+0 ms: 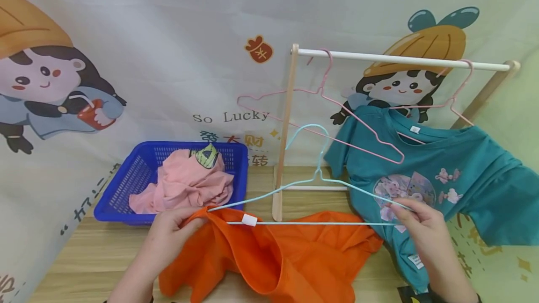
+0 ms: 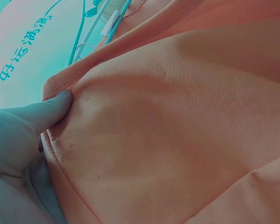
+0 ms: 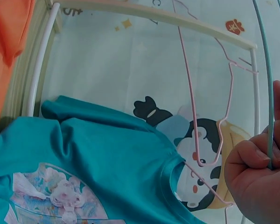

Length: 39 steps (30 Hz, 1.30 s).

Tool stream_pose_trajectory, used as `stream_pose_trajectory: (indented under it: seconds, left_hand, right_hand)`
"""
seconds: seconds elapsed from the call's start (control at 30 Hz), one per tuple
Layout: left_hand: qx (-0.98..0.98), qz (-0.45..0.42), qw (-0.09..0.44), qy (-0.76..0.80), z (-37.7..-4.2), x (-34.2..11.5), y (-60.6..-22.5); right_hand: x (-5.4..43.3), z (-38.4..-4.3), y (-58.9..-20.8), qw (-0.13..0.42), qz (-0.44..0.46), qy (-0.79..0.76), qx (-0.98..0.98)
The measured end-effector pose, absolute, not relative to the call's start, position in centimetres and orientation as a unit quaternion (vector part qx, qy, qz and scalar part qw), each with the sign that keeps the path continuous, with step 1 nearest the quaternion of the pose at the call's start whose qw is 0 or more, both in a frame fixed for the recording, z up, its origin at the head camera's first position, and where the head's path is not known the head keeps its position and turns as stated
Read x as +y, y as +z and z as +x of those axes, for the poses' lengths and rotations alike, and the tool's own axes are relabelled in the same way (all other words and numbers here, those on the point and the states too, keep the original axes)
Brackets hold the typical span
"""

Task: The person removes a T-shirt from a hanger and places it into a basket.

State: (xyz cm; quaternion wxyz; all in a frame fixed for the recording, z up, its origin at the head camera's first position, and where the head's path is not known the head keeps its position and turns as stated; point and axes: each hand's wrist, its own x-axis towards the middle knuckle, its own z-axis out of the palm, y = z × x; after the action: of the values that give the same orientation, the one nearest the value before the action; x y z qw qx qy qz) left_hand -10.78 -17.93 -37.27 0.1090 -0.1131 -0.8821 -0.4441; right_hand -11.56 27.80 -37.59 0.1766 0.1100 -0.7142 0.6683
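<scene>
One orange fabric shirt point(image 1: 311, 256) lies at the near middle of the counter point(image 1: 84, 251), its hem cut off at six o'clock. Take it as the clock's centre. One pale-blue slim hanger point(image 1: 318, 172) crosses its twelve o'clock side, the left end hidden at the neckline beside one white tag point(image 1: 249, 220). Of the two hands, the left hand point(image 1: 178, 226), at ten, pinches the neckline; whether it also grips the hanger, I cannot tell. The right hand point(image 1: 421, 226), at three, pinches the hanger's other end, its fingers covering the tip.

At two o'clock, one teal short-sleeved T-shirt point(image 1: 370, 153) hides most of one pink slim hanger point(image 1: 454, 102); a second, bare pink hanger point(image 1: 324, 78) hangs at one from the same wood-and-white rack point(image 1: 400, 59). At ten, one blue plastic basket point(image 1: 110, 205) holds crumpled pink cloth point(image 1: 189, 176), how many pieces being unclear. A dark, yellow-marked item point(image 1: 412, 293) at four is mostly cut off.
</scene>
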Motion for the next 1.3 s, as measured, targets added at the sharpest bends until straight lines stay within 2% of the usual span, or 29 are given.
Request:
stream_pose_trajectory:
  seconds: [0.1, 0.27, 0.37, 0.5, 0.63, 0.8, 0.93, 1.0, 1.17, 1.3]
  left_hand:
    - [-0.885, -0.090, 0.128, -0.438, -10.8, -17.9, -37.2]
    - [-0.896, 0.012, 0.121, -0.427, -11.0, -17.7, -37.5]
    - [-0.901, 0.034, 0.128, -0.413, -11.3, -17.1, -38.2]
    - [-0.904, -0.001, 0.149, -0.400, -11.5, -15.5, -39.3]
    - [-0.903, -0.040, 0.136, -0.405, -11.7, -13.5, -40.1]
    - [-0.900, -0.077, 0.091, -0.419, -11.7, -11.9, -40.7]
    - [-0.902, -0.146, 0.050, -0.403, -11.5, -11.2, -41.0]
    - [-0.899, -0.185, 0.053, -0.394, -11.5, -11.2, -41.1]
    - [-0.886, -0.220, 0.113, -0.391, -11.6, -11.8, -41.0]
    - [-0.894, -0.214, 0.090, -0.384, -11.6, -12.3, -40.9]
  right_hand:
    - [28.2, -11.3, -37.3, 0.180, 0.088, 0.666, -0.718]
    - [29.4, -10.9, -36.9, 0.214, 0.074, 0.691, -0.686]
    - [30.3, -10.7, -36.7, 0.228, 0.049, 0.718, -0.656]
    - [31.0, -10.3, -36.4, 0.237, 0.018, 0.742, -0.627]
    - [31.2, -10.1, -36.1, 0.251, 0.039, 0.754, -0.605]
    - [31.4, -9.9, -35.8, 0.255, 0.030, 0.759, -0.598]
    - [31.7, -9.8, -35.2, 0.270, -0.026, 0.755, -0.597]
    - [32.0, -9.8, -34.8, 0.295, -0.051, 0.749, -0.591]
    - [32.9, -9.7, -33.6, 0.375, -0.082, 0.727, -0.569]
    - [34.0, -9.6, -33.2, 0.409, -0.120, 0.708, -0.563]
